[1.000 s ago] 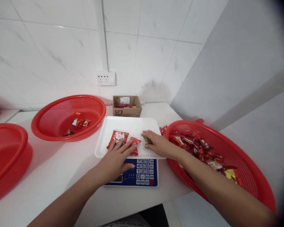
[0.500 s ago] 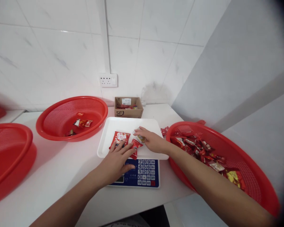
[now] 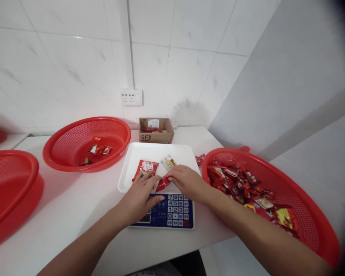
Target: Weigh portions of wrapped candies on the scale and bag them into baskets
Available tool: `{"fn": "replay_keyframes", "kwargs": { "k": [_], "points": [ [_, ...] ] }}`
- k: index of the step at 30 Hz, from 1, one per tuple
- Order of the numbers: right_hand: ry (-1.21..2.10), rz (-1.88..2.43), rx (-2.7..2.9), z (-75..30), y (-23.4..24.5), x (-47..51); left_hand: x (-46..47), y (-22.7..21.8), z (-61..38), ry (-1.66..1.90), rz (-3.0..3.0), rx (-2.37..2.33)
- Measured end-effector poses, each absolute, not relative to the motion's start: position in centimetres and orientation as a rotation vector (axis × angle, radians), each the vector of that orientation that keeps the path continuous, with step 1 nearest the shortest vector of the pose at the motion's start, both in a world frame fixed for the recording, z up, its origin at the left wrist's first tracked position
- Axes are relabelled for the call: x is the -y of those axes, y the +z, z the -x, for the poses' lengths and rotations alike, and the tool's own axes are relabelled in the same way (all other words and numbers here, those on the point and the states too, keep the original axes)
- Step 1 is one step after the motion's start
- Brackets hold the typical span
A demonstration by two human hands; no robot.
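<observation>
A white weighing tray [image 3: 125,172] sits on a scale with a blue keypad panel [image 3: 162,215]. In the tray lie a larger red printed snack packet [image 3: 146,166] and a small silver-and-yellow packet [image 3: 168,162]. My left hand [image 3: 142,195] rests with its fingers stretched over the near edge of the larger packet, thumb apart. Its index fingertip touches a small red packet [image 3: 163,184]. From the other side, my right hand [image 3: 188,182] pinches that small packet's right end between thumb and fingers.
A red basket [image 3: 310,209] heaped with wrapped snacks stands at right. Another red basket [image 3: 60,147] at back left holds several packets; a third [image 3: 14,184] is nearer on the left. Behind the tray is a cardboard box [image 3: 161,138], below a wall socket [image 3: 131,97].
My right hand has left the silver-and-yellow packet and moved toward me onto the small red packet, which has turned more crosswise. My left hand has barely moved.
</observation>
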State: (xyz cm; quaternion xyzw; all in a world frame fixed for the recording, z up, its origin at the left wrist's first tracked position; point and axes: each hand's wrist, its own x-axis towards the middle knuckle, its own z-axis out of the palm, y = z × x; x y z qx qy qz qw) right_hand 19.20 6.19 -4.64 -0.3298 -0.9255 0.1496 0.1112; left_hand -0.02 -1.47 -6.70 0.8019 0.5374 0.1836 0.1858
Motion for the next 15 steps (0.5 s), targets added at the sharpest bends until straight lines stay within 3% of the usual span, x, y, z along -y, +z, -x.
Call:
{"fn": "replay_keyframes", "kwargs": {
  "k": [6,15],
  "points": [
    [0.616,1.093,2.512,-19.9,-2.3,-3.0,2.0,-5.2,-0.1,0.906,-2.046,-1.407],
    [0.862,1.053,2.012,-21.0,-2.0,1.5,3.4,-3.0,-1.3,1.129,-1.604,-1.251]
  ]
}}
